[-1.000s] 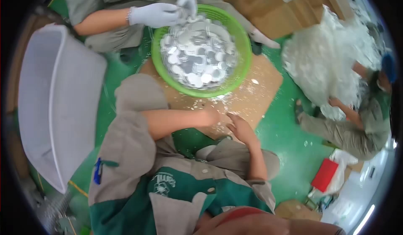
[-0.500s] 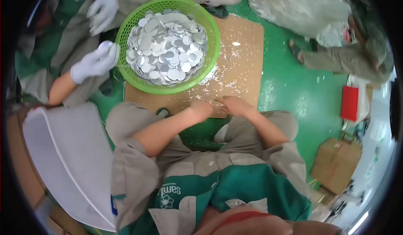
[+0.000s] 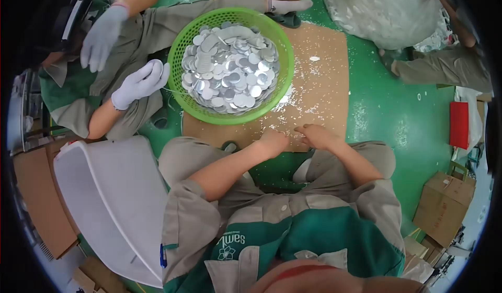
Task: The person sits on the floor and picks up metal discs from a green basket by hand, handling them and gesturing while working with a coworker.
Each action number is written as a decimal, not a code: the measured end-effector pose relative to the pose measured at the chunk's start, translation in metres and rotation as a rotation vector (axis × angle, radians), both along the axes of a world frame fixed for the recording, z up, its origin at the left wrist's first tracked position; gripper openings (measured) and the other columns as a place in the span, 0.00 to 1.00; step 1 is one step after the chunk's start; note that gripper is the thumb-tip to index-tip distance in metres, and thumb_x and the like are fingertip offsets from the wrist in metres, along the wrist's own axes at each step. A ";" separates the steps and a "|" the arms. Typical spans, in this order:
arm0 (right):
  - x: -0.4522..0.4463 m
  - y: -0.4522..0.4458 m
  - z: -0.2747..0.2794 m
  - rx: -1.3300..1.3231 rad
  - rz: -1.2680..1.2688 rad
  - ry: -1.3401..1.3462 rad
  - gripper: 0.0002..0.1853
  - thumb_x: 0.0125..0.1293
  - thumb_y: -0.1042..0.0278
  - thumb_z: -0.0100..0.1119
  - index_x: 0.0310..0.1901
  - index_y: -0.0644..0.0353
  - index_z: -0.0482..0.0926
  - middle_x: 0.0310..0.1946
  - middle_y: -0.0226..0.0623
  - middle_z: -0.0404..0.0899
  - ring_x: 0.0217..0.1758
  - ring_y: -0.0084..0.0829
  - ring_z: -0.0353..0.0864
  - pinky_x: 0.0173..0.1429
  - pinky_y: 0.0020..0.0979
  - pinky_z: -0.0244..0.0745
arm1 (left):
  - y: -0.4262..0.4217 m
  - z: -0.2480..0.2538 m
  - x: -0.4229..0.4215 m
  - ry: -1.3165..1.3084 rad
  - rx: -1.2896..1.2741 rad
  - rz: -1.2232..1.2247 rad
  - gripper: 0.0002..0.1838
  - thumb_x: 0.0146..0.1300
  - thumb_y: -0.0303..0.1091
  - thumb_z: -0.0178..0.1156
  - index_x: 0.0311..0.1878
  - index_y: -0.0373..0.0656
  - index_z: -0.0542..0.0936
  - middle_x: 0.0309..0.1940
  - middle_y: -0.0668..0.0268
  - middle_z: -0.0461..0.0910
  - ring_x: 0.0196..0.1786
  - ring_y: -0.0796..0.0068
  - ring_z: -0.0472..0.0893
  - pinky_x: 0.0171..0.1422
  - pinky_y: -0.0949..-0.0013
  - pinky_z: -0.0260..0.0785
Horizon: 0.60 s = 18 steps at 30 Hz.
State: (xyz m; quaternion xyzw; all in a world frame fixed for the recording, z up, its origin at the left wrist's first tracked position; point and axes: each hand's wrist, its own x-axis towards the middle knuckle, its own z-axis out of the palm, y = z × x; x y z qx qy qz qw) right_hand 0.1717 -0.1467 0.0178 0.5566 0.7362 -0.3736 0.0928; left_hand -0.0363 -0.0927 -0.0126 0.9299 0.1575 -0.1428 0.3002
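Observation:
My left hand is closed, its fingers curled over the near edge of a cardboard sheet. Whatever it may hold is too small or hidden. Just to its right is my right hand, fingertips pointing at the left hand and a little apart, with nothing visible between them. Beyond both hands stands a green plastic basket heaped with silvery round discs. Small white bits are scattered over the cardboard around my hands.
At the left, a co-worker's white-gloved hand holds round discs beside the basket; the other glove hangs behind it. A pale plastic tub stands left of my knee. Plastic bags, another person's leg and a cardboard box are on the right.
The whole view has shifted, so most things appear farther right and slightly lower. The co-worker's empty glove has dropped away from the basket. My hands remain close together over the cardboard edge.

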 end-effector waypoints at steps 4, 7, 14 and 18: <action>-0.001 0.001 0.012 -0.023 0.023 -0.022 0.20 0.61 0.66 0.54 0.56 0.57 0.69 0.41 0.49 0.75 0.45 0.49 0.76 0.49 0.45 0.72 | 0.003 0.006 0.007 0.008 -0.002 -0.013 0.13 0.54 0.31 0.57 0.44 0.43 0.78 0.37 0.55 0.80 0.41 0.56 0.81 0.42 0.57 0.74; -0.012 -0.003 0.012 -0.053 0.008 -0.034 0.20 0.60 0.67 0.54 0.55 0.58 0.70 0.42 0.49 0.76 0.47 0.49 0.76 0.50 0.44 0.71 | 0.003 0.018 -0.001 0.048 -0.036 -0.001 0.14 0.54 0.30 0.57 0.45 0.42 0.78 0.38 0.54 0.80 0.41 0.56 0.81 0.42 0.57 0.74; -0.008 0.001 0.018 0.008 0.028 -0.015 0.23 0.58 0.67 0.56 0.56 0.58 0.69 0.40 0.52 0.75 0.45 0.52 0.75 0.47 0.45 0.71 | 0.010 0.058 0.001 0.054 -0.135 0.064 0.12 0.50 0.31 0.59 0.39 0.37 0.80 0.37 0.55 0.80 0.40 0.57 0.81 0.40 0.58 0.74; -0.022 0.007 0.029 0.024 0.070 0.026 0.23 0.58 0.67 0.55 0.56 0.58 0.69 0.40 0.53 0.75 0.44 0.52 0.75 0.47 0.45 0.71 | -0.002 -0.001 0.004 0.075 -0.034 0.037 0.11 0.49 0.32 0.59 0.35 0.38 0.81 0.32 0.56 0.81 0.38 0.59 0.82 0.38 0.58 0.74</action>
